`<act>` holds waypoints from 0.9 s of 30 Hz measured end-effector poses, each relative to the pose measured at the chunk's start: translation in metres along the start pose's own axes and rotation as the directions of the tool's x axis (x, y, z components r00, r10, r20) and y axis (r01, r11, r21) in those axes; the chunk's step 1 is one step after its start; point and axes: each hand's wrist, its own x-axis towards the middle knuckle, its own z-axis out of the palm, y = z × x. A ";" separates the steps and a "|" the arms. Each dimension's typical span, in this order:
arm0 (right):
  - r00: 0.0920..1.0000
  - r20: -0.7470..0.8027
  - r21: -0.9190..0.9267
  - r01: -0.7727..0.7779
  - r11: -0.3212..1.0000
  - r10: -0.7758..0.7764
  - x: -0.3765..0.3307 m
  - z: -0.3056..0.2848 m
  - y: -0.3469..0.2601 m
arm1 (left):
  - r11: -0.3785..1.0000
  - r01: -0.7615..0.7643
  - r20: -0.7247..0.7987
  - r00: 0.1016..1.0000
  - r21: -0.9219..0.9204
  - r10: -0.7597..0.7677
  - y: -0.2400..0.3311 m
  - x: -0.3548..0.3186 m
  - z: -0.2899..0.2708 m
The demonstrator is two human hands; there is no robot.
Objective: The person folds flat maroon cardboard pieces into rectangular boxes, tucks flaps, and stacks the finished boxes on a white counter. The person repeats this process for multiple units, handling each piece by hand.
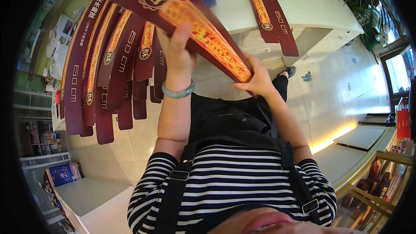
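Hands: left hand (177, 47) and right hand (255, 78) each clamp one maroon carton flat (173, 4); six more (108, 65) overhang the counter (303, 0).

long maroon carton (182, 13), orange panel, tilted

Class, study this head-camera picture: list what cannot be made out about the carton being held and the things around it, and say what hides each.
- Held maroon carton: its far end, cut off by the top edge of the head view.
- Left hand and right hand: fingertips hidden behind the carton.
- Fanned flat cartons: lower ones covered by those above.
- White counter: its far part lost at the dark fisheye rim.
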 end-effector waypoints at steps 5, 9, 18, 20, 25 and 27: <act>0.946 -0.182 -0.052 0.263 0.963 -0.269 -0.012 -0.002 0.016 | 0.995 -0.079 -0.117 0.989 0.066 0.087 0.009 0.020 0.009; 0.995 -0.062 0.052 -0.073 0.996 0.076 -0.034 -0.001 0.045 | 0.989 -0.123 -0.114 0.985 0.085 0.132 0.024 0.035 0.015; 0.980 -0.139 0.413 -0.075 0.908 0.144 0.005 -0.015 -0.012 | 0.877 0.356 0.073 0.914 0.323 -0.398 -0.074 -0.085 0.025; 0.976 -0.065 0.430 -0.162 0.888 0.209 0.005 -0.001 0.008 | 0.891 0.302 0.024 0.944 0.339 -0.329 -0.075 -0.078 0.019; 0.963 -0.012 0.322 -0.251 0.913 0.268 -0.004 0.041 0.087 | 0.941 0.125 -0.078 0.991 0.314 -0.106 -0.008 -0.025 0.023; 0.938 0.025 0.282 -0.339 0.897 0.346 -0.020 0.056 0.152 | 0.994 0.052 -0.140 0.989 0.092 -0.039 0.010 -0.009 0.026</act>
